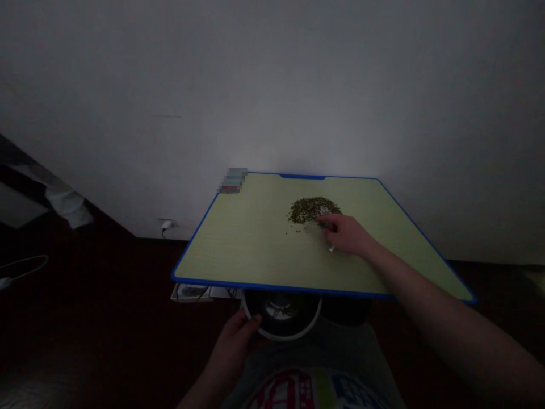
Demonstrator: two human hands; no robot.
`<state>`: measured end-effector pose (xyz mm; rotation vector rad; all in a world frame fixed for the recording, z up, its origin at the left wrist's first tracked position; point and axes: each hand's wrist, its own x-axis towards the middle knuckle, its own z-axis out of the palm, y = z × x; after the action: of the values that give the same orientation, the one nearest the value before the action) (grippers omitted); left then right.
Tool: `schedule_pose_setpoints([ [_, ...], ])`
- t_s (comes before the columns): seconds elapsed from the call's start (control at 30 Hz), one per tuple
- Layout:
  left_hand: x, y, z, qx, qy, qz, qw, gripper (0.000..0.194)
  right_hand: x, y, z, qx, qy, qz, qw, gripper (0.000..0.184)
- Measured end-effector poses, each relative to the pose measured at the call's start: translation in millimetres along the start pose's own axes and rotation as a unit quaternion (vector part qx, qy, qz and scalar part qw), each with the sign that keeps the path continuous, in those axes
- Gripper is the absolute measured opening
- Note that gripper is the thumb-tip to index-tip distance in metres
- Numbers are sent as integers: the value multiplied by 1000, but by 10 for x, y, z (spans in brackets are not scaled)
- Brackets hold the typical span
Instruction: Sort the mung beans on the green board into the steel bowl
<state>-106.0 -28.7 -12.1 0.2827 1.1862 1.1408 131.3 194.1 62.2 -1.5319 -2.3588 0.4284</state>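
A pile of small brownish-green grains (309, 210) lies spread on the pale tabletop (238, 238), with a few strays on its near left side. My right hand (344, 232) is closed at the pile's near edge. Its fingers pinch a thin clear curved piece (314, 232), too faint to name. Below the table's front edge, my left hand (238, 332) grips the left rim of a round bowl (293, 335), dark inside with a light rim. Some grains show inside the bowl. Its far side is hidden under the tabletop.
Blue edging (276, 286) runs round the tabletop, which stands close to a plain wall (272, 85). A blurred-out flat object (233, 180) sits at the far left corner. A white plug (167, 225) is in the wall at left. White items (191, 292) show beneath the table.
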Motion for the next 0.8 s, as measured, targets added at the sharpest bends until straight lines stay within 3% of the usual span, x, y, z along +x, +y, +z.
schedule_pose_setpoints([
  [0.43,4,-9,-1,-9,9,-11,1000,26,1,-72,33,6,-7,-14,1000,45],
  [0.6,23,-42,-35,-18,-29,0,999,27,31,-67,43,5,-13,-21,1000,44],
  [0.8,37,-35,-43,14,5,13,1000,26,69,-88,44,1,-29,-31,999,44],
])
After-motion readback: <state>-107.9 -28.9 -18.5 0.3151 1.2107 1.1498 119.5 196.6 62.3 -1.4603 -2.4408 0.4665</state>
